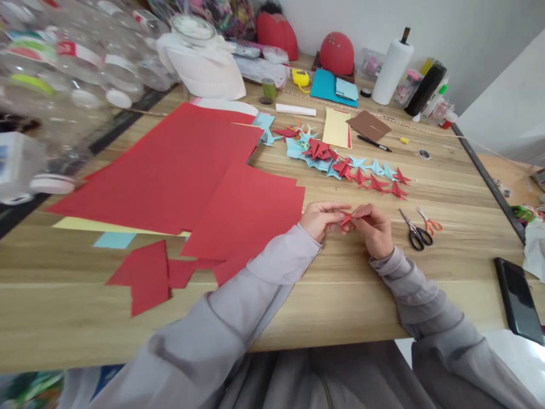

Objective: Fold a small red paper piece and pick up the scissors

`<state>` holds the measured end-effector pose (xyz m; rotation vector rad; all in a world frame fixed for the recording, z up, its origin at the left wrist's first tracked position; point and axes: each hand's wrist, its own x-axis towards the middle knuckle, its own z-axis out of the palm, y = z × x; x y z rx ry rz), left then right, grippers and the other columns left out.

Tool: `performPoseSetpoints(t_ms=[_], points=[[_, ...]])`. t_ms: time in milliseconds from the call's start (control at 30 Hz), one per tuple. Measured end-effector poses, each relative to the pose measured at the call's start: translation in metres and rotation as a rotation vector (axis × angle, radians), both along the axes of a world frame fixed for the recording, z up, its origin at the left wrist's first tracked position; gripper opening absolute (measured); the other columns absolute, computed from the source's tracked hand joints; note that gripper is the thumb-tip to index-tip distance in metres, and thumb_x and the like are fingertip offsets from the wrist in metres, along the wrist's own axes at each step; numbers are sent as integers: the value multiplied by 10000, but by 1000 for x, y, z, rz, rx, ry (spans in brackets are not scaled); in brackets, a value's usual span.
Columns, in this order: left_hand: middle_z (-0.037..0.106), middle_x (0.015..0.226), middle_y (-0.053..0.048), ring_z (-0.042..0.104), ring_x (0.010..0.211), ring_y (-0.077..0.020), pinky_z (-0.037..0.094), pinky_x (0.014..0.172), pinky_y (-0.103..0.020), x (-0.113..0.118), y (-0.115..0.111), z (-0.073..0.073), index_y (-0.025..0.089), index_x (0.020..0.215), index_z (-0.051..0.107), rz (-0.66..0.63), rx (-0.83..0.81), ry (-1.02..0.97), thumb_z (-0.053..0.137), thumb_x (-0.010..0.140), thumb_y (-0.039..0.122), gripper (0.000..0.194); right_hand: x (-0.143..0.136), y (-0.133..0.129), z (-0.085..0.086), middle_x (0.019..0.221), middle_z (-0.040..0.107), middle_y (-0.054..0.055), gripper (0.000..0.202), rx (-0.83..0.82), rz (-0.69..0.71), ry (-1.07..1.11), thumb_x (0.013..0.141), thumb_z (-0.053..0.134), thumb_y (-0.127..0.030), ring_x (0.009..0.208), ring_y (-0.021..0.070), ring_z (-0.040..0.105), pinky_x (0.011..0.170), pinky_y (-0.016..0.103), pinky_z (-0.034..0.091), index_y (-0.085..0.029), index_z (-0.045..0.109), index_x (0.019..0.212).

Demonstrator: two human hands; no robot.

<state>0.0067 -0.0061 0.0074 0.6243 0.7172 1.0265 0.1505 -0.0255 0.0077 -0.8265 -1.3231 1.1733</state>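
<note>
At table's middle, near the front edge: both hands pinched together on one small red paper piece.

Left hand point(320, 220) and right hand point(375, 227) meeting fingertip to fingertip, both closed on the red paper piece point(347, 218), held just above the wooden table point(340, 295). Grey sleeves running back toward the camera. Just right of the hands, two pairs of scissors point(419, 230), one black-handled, one orange-handled, lying side by side. Beyond the hands, a row of folded paper shapes point(340, 162) in red and light blue, spread across the wood. Left of the hands, large red sheets point(179, 165) overlapping, with red offcuts point(147, 278) nearer the front edge. Far right, a dark phone point(517, 301) near the table's edge. Further back, a black pen point(373, 143) beside a brown card point(368, 125), and a white paper roll point(392, 71) upright.
</note>
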Motion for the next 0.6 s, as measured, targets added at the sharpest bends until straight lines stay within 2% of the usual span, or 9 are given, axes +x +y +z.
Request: performPoseSetpoints(t_ms=[200, 400, 600], points=[[692, 593, -72, 632, 476, -174, 512, 457, -281, -1, -1, 0, 87, 690, 716, 12, 34, -3, 779, 499, 144, 209, 3, 1, 0, 693, 579, -6, 108, 98, -4, -42, 795, 655, -265, 584, 126, 590, 540, 280, 479, -205, 602, 724], [708, 639, -78, 644, 507, -172, 525, 497, -284, -2, -1, 4, 87, 742, 718, 1, 31, -37, 821, 507, 290, 327, 8, 3, -5, 721, 614, 12, 97, 375, -112, -235, 828, 592, -159, 672, 141, 584, 621, 298, 476, -226, 640, 778], [676, 580, -7, 584, 480, -95, 486, 503, -229, 0, 1, 1, 114, 705, 684, 62, 213, 96, 874, 427, 259, 366, 11, 4, -6, 797, 667, 30, 158, 529, -173, -416, 815, 569, -104, 720, 153, 631, 636, 299, 507, -231, 659, 786]])
